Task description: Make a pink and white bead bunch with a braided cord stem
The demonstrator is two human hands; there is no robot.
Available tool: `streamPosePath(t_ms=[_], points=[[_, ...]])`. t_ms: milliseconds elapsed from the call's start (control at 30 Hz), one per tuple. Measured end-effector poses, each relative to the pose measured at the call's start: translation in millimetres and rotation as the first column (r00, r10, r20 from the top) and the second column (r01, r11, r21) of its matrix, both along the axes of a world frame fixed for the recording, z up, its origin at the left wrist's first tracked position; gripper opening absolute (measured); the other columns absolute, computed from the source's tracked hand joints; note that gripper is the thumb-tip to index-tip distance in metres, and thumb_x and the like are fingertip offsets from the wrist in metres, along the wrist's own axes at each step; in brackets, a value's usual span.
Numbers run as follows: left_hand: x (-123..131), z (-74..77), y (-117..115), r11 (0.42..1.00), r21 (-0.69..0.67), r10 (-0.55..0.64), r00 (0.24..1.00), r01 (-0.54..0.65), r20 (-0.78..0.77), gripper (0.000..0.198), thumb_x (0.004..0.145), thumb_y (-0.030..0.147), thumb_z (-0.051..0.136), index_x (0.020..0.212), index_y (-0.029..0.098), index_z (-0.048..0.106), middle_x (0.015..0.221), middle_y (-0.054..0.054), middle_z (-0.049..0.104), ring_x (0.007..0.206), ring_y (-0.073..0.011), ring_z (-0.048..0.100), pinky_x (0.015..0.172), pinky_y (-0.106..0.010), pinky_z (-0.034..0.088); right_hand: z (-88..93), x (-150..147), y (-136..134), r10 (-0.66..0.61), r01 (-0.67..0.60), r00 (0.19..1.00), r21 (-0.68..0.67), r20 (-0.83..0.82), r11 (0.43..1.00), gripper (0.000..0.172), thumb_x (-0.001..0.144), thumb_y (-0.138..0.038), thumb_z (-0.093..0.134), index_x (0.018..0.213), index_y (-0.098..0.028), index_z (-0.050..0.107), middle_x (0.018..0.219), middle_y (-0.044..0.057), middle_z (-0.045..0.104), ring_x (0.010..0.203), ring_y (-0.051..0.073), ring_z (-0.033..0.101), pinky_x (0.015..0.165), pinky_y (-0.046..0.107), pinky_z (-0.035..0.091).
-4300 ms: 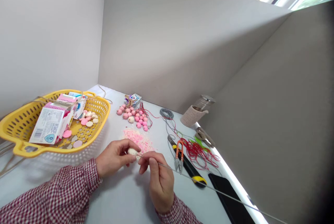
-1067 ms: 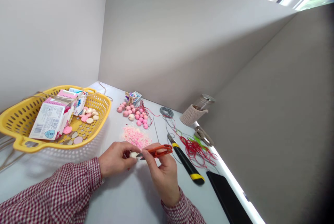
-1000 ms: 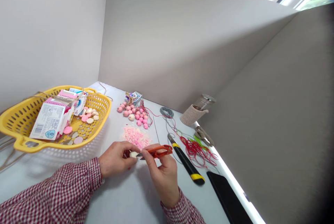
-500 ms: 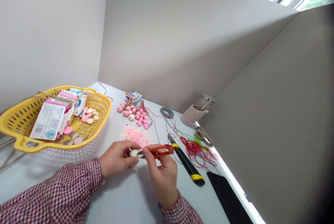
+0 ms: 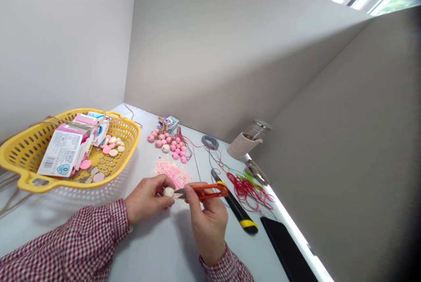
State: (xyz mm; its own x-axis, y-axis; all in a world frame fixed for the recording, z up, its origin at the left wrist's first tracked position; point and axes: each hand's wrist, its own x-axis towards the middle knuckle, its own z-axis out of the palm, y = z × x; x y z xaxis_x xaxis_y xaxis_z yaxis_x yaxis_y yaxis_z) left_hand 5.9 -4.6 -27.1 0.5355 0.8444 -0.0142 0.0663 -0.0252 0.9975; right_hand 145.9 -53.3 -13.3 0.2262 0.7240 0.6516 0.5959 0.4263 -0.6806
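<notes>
A small white rounded bead is pinched between the thumb and fingers of my left hand. My right hand is closed around orange-handled thread snips, their pointed metal blades aimed left at the bead's right side. Whether the tips touch the bead I cannot tell. Just beyond the hands lies a pile of pink and white shavings. Behind it sit several pink beads, some with red cord, and one white bead.
To the left stands a yellow basket with cartons and pink and cream discs. On the right are a black-and-yellow cutter, red cord, grey cord, a black flat object and a covered jar.
My right hand has shifted slightly right with the snips, drawing their tips back from the bead. My left hand stays in place, and more of the white bead shows.
</notes>
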Motion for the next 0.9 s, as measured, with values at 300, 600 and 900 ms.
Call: streamPosePath(t_ms=[300,600,900], points=[[-0.5,3.0,0.2,0.999,0.038,0.023,0.998,-0.021,-0.054,0.020,0.064,0.019,0.057,0.083,0.016,0.060,0.051,0.007,0.051,0.049,-0.0101,0.048,0.050,-0.022,0.036,0.2,-3.5,-0.1,0.021,-0.021,0.999,-0.008,0.031,1.000,0.012,0.080,-0.024,0.058,0.075,-0.016,0.063,0.065,0.003,0.065,0.057,0.015,0.061,0.055,0.026,0.051],[0.0,1.4,0.0,0.999,-0.041,0.003,1.000,-0.002,0.014,0.019,0.062,0.021,0.059,0.080,0.018,0.055,0.056,0.006,0.054,0.053,-0.0109,0.052,0.053,-0.023,0.039,-0.7,2.3,0.7,-0.028,0.028,0.999,0.007,-0.019,1.000,0.012,0.080,-0.025,0.058,0.076,-0.016,0.063,0.066,0.003,0.064,0.058,0.015,0.060,0.058,0.029,0.052],[-2.9,-2.9,4.5,0.982,0.133,0.149,0.981,-0.132,-0.128,0.023,0.064,0.020,0.058,0.087,0.017,0.060,0.062,0.005,0.051,0.056,-0.0102,0.046,0.058,-0.025,0.040,-3.1,5.8,2.1,-0.087,0.087,0.996,-0.012,-0.019,0.996,0.014,0.079,-0.028,0.060,0.074,-0.015,0.064,0.064,0.003,0.064,0.057,0.016,0.060,0.059,0.030,0.052]])
